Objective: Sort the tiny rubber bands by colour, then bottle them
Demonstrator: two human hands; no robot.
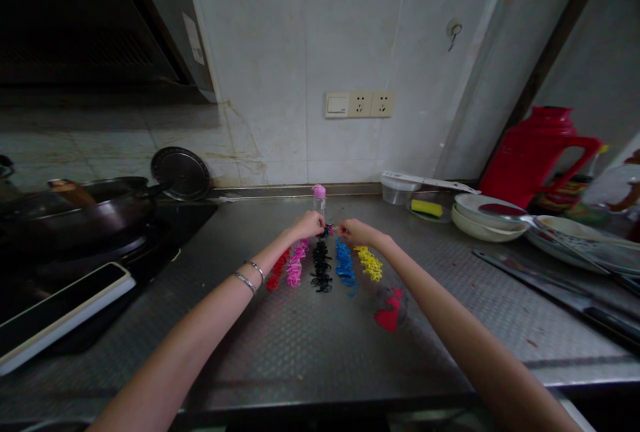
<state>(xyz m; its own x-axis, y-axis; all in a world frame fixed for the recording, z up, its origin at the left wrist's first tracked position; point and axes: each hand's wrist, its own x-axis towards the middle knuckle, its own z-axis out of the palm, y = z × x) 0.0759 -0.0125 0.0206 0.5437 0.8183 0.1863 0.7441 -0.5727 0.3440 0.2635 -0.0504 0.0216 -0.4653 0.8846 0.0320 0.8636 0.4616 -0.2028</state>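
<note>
Both my arms reach out over a steel counter (300,325). My left hand (307,225) and my right hand (354,231) are pinched close together on a small dark tangle of bands (329,229), too small to name surely. Below the hands lie rows of small elastic bands sorted by colour: red (277,270), pink (296,263), black (321,267), blue (345,264) and yellow (369,263). A small clear bottle with a pink cap (319,197) stands just behind my hands. A red-printed clear bag (390,313) lies under my right forearm.
A dark wok (95,209) sits on the stove at left, with a round lid (181,173) against the wall. A black-and-white flat device (60,312) lies front left. At right are bowls (483,215), a yellow sponge (427,207), a red thermos jug (537,152) and a knife (560,292).
</note>
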